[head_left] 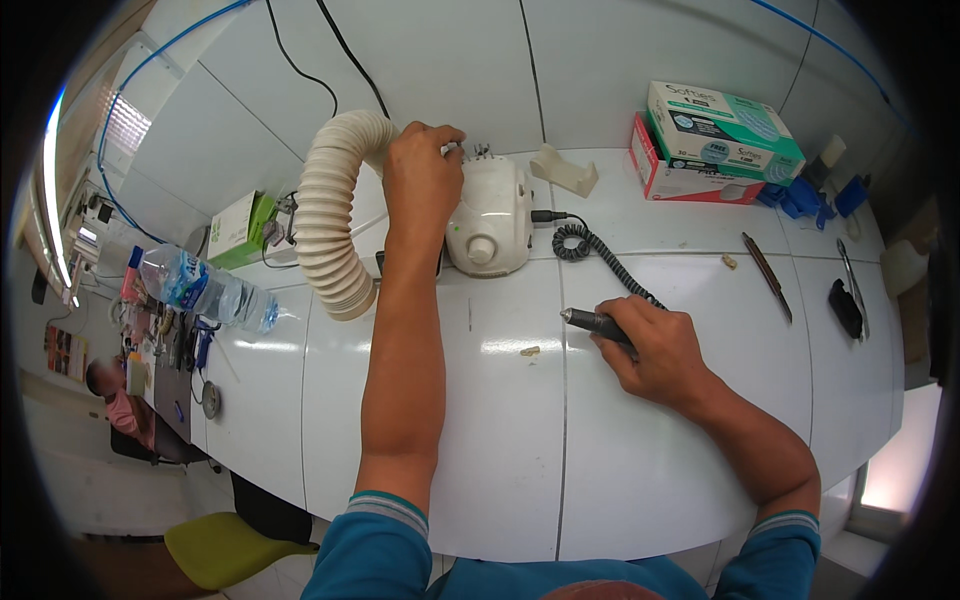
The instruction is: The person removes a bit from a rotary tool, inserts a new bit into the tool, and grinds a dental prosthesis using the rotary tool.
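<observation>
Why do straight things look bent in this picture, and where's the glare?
Head view: the wide fisheye lens bows the front edge of the white table and leaves dark corners; in the same head view, bright streaks of reflected light lie on the tabletop, the strip light at far left looks washed out, and the right hand looks fairly sharp.

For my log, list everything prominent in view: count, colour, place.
Micromotor box: 1, white, back centre
Ribbed hose: 1, cream, centre left
Coiled cord: 1, black, centre right
Handpiece: 1, black, centre
Cradle: 1, cream, back centre
Cartons: 3, multicoloured, two right, one left
Bottle: 1, clear, left
Knife-like tool: 1, brown, right
Slim tool: 1, silver, right
Plastic pieces: several, blue, right
Fragments: at least 2, beige, centre, right
Tabletop: 1, white, centre
Left hand: 1, bare, by ribbed hose
Right hand: 1, bare, holding handpiece
</observation>
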`<act>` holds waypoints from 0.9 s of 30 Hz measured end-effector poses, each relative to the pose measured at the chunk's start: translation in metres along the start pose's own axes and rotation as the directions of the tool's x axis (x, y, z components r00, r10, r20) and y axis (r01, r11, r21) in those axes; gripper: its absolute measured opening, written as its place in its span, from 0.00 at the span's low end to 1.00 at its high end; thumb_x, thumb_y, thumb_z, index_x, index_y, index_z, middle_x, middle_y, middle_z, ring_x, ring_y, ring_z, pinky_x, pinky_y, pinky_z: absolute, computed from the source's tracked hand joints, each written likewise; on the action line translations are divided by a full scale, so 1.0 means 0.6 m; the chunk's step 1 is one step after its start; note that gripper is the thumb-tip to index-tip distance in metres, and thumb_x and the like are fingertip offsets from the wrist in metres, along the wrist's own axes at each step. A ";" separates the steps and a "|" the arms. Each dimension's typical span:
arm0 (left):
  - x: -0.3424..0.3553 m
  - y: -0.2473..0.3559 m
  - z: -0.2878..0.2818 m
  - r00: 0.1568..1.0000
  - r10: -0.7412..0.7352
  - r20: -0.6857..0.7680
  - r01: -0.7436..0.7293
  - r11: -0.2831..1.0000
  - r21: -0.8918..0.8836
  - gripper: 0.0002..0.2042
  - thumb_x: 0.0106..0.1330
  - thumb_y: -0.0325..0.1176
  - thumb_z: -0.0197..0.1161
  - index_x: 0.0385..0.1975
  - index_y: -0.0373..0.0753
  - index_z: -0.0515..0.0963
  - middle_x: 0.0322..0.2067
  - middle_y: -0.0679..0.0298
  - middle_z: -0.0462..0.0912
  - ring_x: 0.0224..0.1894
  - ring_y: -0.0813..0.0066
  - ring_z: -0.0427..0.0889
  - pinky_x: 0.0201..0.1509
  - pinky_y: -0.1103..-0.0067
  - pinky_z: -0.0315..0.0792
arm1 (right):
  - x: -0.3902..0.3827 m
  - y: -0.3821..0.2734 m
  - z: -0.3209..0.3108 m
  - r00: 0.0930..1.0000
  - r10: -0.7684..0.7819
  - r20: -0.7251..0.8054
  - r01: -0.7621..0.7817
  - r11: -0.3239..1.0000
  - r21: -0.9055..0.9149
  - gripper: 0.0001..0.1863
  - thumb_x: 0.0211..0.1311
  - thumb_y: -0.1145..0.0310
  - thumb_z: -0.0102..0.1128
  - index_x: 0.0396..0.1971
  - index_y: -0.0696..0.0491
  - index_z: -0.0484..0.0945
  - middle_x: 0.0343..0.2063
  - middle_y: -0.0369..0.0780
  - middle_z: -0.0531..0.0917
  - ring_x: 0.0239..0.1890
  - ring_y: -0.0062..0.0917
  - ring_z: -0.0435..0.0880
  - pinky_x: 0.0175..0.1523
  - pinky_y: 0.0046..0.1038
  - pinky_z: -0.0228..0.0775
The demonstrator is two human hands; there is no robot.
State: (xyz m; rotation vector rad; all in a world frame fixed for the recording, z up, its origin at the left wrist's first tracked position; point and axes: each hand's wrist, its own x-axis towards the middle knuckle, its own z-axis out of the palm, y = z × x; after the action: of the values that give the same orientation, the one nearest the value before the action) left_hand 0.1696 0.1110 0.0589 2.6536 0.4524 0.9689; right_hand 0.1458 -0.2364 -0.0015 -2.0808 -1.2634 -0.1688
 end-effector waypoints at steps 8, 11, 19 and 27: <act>0.001 0.006 -0.005 0.997 -0.057 0.044 0.060 0.996 -0.063 0.09 0.69 0.26 0.74 0.46 0.39 0.95 0.48 0.51 0.90 0.42 0.52 0.93 0.53 0.62 0.87 | -0.001 0.002 -0.002 1.000 -0.008 0.020 0.009 1.000 -0.020 0.14 0.65 0.69 0.78 0.46 0.52 0.83 0.30 0.38 0.83 0.24 0.35 0.84 0.29 0.36 0.76; 0.001 -0.001 -0.005 0.997 -0.052 0.055 0.056 0.997 -0.058 0.09 0.69 0.26 0.74 0.47 0.40 0.95 0.51 0.51 0.91 0.45 0.51 0.93 0.55 0.62 0.87 | -0.001 0.000 -0.002 1.000 -0.005 0.028 0.005 1.000 -0.015 0.15 0.64 0.69 0.79 0.47 0.52 0.83 0.30 0.38 0.83 0.24 0.35 0.84 0.29 0.36 0.76; -0.005 0.020 -0.020 0.974 -0.130 0.187 0.137 0.990 -0.026 0.15 0.67 0.28 0.77 0.54 0.42 0.93 0.56 0.52 0.91 0.54 0.52 0.92 0.63 0.60 0.85 | -0.005 0.003 0.000 1.000 -0.012 0.027 0.013 0.999 -0.037 0.16 0.63 0.69 0.80 0.47 0.51 0.82 0.30 0.38 0.82 0.24 0.35 0.84 0.29 0.37 0.76; -0.001 0.009 -0.014 0.979 -0.113 0.167 0.121 0.992 -0.037 0.23 0.63 0.29 0.81 0.60 0.40 0.90 0.55 0.56 0.92 0.40 0.67 0.89 0.53 0.68 0.85 | -0.002 0.000 -0.002 0.999 -0.018 0.028 0.019 0.999 -0.036 0.15 0.64 0.69 0.79 0.46 0.51 0.82 0.30 0.38 0.82 0.24 0.34 0.84 0.29 0.37 0.76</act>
State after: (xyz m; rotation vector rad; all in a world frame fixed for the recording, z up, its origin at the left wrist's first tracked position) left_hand 0.1646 0.1072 0.0671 2.6053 0.5343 0.7103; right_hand 0.1456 -0.2380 -0.0014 -2.1094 -1.3055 -0.1723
